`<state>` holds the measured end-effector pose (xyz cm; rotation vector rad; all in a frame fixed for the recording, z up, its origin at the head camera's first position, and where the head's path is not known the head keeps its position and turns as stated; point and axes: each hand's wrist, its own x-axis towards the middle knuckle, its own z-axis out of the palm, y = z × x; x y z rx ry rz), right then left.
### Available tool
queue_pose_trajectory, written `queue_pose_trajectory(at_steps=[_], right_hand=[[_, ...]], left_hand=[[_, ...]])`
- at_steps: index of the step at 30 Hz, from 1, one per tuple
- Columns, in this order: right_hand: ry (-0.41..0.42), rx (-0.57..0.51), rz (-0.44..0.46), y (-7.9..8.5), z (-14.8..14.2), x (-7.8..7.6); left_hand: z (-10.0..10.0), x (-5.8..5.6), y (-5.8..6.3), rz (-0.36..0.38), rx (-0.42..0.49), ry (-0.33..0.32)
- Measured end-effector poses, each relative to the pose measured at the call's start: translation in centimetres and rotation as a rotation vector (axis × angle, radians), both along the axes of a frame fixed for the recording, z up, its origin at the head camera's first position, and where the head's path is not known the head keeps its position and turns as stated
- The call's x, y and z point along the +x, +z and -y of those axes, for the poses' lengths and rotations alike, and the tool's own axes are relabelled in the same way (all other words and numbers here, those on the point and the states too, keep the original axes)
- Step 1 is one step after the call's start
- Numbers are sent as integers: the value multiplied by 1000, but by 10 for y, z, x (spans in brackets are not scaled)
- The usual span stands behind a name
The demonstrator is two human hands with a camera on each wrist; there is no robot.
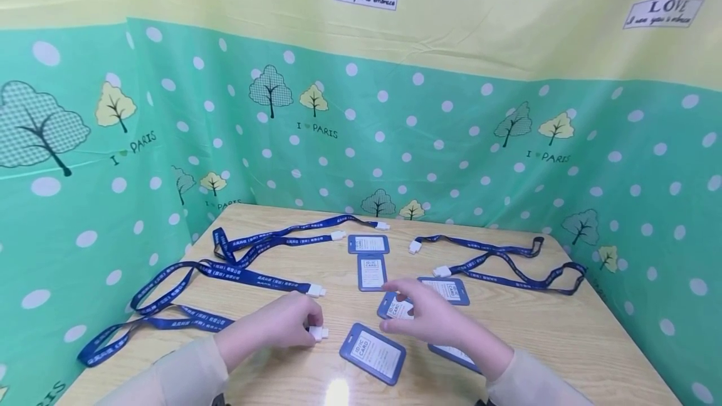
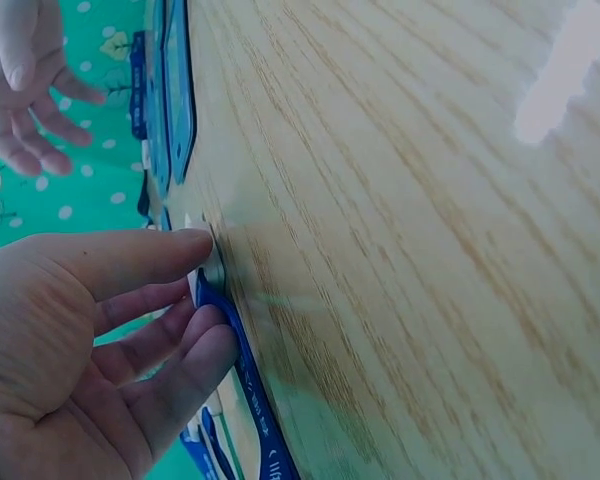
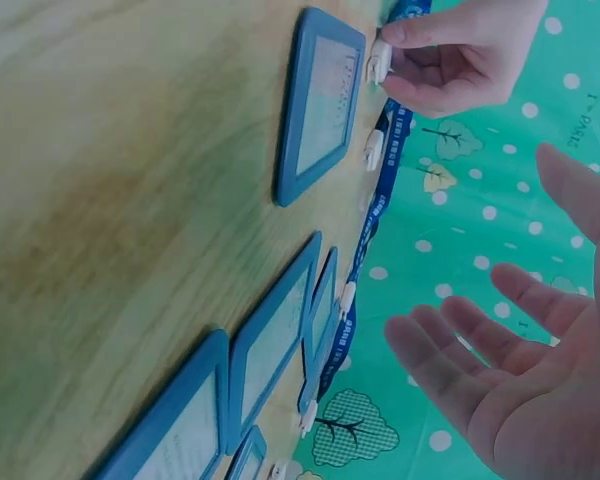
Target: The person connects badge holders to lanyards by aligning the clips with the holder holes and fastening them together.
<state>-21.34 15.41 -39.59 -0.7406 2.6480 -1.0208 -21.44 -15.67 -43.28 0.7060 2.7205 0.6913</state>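
Observation:
My left hand pinches the white plastic clip of a blue lanyard, low over the wood table. In the left wrist view the thumb and fingers meet at the clip, and the blue strap trails away from them along the tabletop. My right hand hovers with spread, relaxed fingers and holds nothing. Below it lies a blue ID card holder, partly hidden by the fingers. Between the two hands another blue card holder lies flat, close to the clip.
Further card holders lie at the back, in the middle and at the right; one is partly under the right forearm. Several blue lanyards spread over the left side, others over the right. A green curtain surrounds the table.

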Motion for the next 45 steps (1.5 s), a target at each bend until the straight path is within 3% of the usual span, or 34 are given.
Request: queue_pose_trajectory(at_steps=[11, 18, 25, 34, 45], right_hand=[[19, 267, -40, -13, 11, 12], [32, 349, -50, -19, 20, 18], [41, 451, -134, -23, 25, 21], [76, 529, -210, -30, 26, 24], [98, 544, -229, -32, 25, 27]], left_hand=[[0, 1, 1, 0, -5, 13], [0, 1, 0, 4, 5, 5], [2, -1, -2, 5, 8, -5], [2, -1, -2, -3, 5, -16], [2, -1, -2, 16, -1, 1]])
